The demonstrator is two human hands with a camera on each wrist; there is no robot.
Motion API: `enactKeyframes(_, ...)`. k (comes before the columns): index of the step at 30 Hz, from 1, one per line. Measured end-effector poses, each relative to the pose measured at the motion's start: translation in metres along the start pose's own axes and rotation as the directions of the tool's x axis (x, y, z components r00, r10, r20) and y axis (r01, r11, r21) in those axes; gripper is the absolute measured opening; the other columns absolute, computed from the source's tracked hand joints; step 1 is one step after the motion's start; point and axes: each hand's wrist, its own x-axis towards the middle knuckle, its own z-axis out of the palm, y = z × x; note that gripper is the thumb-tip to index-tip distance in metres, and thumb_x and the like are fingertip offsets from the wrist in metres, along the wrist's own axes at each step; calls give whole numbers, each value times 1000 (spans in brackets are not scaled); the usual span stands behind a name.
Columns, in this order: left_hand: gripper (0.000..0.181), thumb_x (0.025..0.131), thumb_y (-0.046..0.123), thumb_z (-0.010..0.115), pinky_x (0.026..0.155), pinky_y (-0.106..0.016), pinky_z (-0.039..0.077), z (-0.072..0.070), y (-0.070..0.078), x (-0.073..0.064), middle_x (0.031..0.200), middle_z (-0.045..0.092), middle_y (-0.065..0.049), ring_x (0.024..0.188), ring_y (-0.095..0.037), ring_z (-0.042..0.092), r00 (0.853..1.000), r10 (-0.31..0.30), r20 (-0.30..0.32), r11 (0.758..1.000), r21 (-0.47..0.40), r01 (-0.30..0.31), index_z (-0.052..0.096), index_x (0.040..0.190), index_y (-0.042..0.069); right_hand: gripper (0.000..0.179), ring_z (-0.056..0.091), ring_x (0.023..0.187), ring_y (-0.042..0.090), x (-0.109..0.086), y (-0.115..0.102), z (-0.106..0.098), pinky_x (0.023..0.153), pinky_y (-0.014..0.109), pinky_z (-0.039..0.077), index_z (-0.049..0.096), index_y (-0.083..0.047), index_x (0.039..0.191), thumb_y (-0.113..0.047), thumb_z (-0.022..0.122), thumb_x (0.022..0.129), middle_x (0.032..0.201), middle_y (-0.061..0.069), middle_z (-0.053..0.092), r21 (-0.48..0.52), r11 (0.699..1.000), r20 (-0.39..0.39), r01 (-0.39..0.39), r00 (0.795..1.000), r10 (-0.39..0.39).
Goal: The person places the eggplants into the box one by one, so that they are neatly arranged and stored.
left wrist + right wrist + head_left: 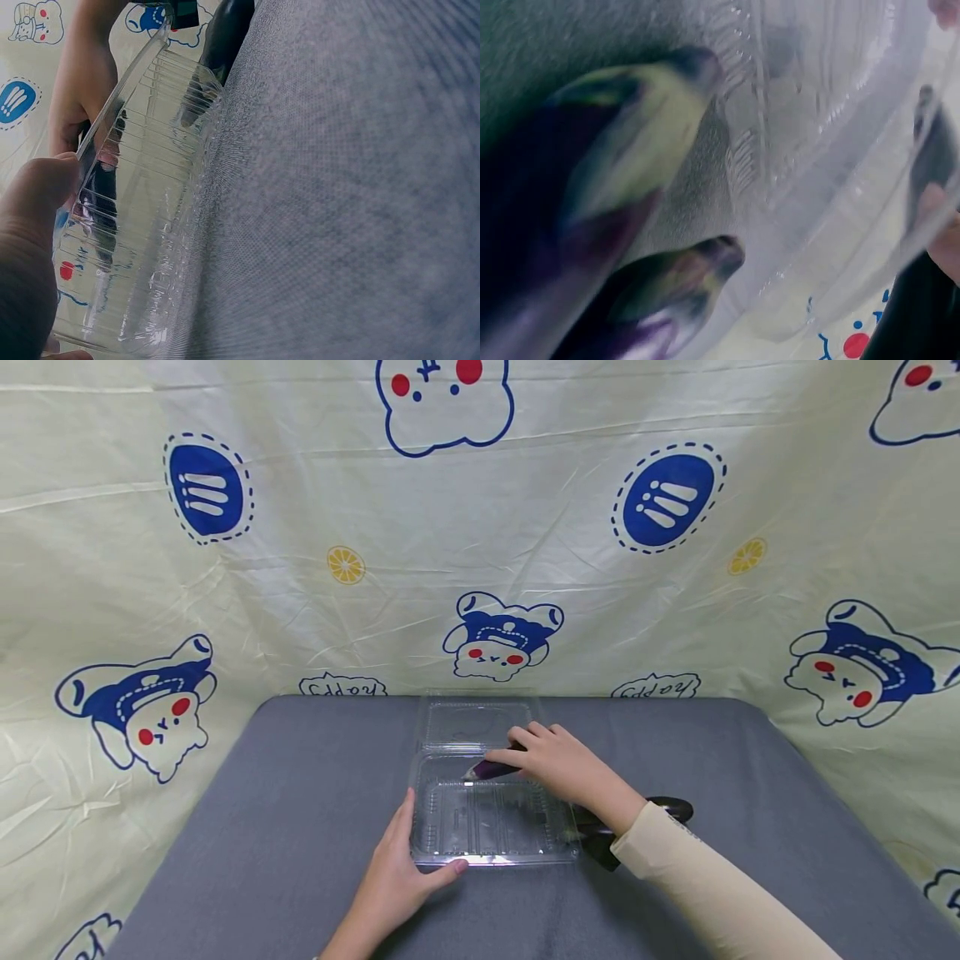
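Held eggplant [497,768]: slim, dark purple, smooth skin with a slight sheen. It's over the far part of the clear tray [510,861], near the hinge line; can't tell if it touches the tray floor. Right hand [558,768] has its grip clamped on it, fingers round the body.

Tray is thin clear plastic, rectangular with rounded corners, ribbed floor and walls, glossy rim with bright glare along the front. Clear lid [480,724] is attached and folded open away from the person, reaching the table's far edge. Table fabric shows through the tray floor.

Left hand [396,870] is braced at the tray's near-left corner: thumb along the front rim, fingers extended up the left side. Grip spread apart, thumb and index straight.

Two more outside, right of the tray under the right forearm: larger eggplant [622,157] and smaller eggplant [667,300]. Both glossy dark purple, rounded bodies, pale yellow-green at the cap, blunt stems pointed at the tray wall. Blurred in the right wrist view; wall contact unclear.

Table [315,860] is covered in matte grey-blue woven cloth. Cream sleeve [720,877] on the right arm. Backdrop [285,510]: creased, slightly shiny off-white sheet, printed with blue-outlined cartoon bears, blue ovals, orange slices.
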Motion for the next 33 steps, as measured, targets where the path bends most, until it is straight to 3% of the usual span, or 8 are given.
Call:
enactKeyframes(24, 122, 70, 65, 80, 112, -57, 38, 0, 1, 0, 158, 35, -19, 143, -38, 40, 1000, -10, 14, 1000, 8, 10, 20, 159, 8, 50, 60, 101, 20, 11, -16, 14, 80, 39, 56, 56, -39, 137, -21, 70, 93, 116, 0, 61, -11, 996, 33, 84, 996, -84)
enactKeyframes(33, 121, 70, 64, 80, 112, -57, 38, 0, 1, 0, 158, 35, -18, 142, -38, 40, 1000, -6, 11, 1000, 6, 6, 21, 158, 8, 50, 58, 103, 20, 13, -21, 20, 79, 39, 55, 56, -37, 138, -12, 65, 96, 120, 2, 60, 21, 997, 51, 74, 996, -75)
